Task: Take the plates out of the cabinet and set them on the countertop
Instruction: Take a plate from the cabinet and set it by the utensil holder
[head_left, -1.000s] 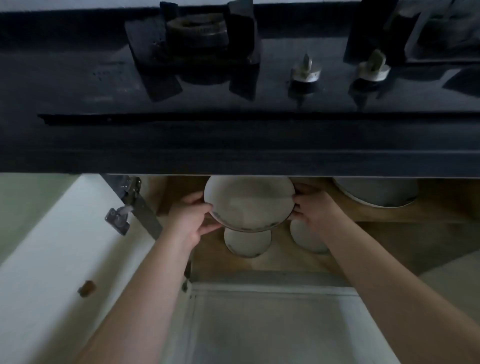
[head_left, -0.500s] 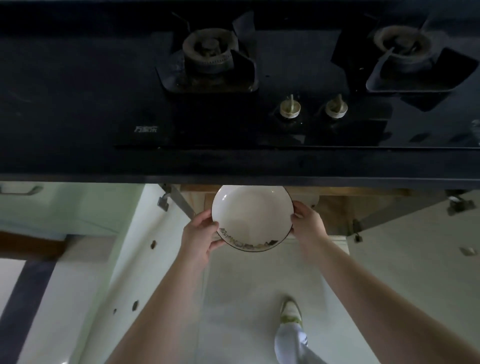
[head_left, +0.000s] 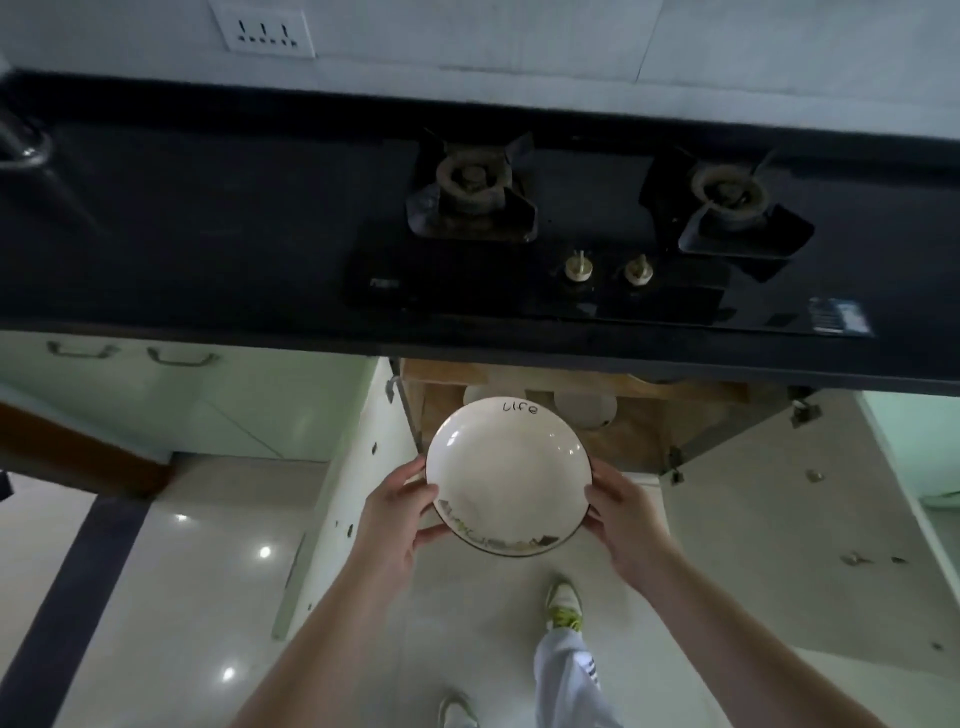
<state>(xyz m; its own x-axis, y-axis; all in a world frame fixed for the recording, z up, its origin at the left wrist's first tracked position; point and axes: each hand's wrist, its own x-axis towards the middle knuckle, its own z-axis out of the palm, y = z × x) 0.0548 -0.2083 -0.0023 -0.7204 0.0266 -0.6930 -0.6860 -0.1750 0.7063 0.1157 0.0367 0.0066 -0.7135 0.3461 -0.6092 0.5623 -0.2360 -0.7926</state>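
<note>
A white plate with a dark rim, a printed band along its near edge and the word "life" at its far edge is held level in front of the open cabinet. My left hand grips its left rim and my right hand grips its right rim. Behind it, inside the cabinet, two more white dishes show partly on the wooden shelf. The black countertop lies above and beyond the plate.
A two-burner gas hob with two knobs is set in the counter's right half. Both cabinet doors stand open to either side. A metal faucet handle sits at far left. My feet and one leg are on the tiled floor.
The plate has come out of the cabinet and toward me, held in both hands. My view has risen and pulled back, showing the whole counter and wall.
</note>
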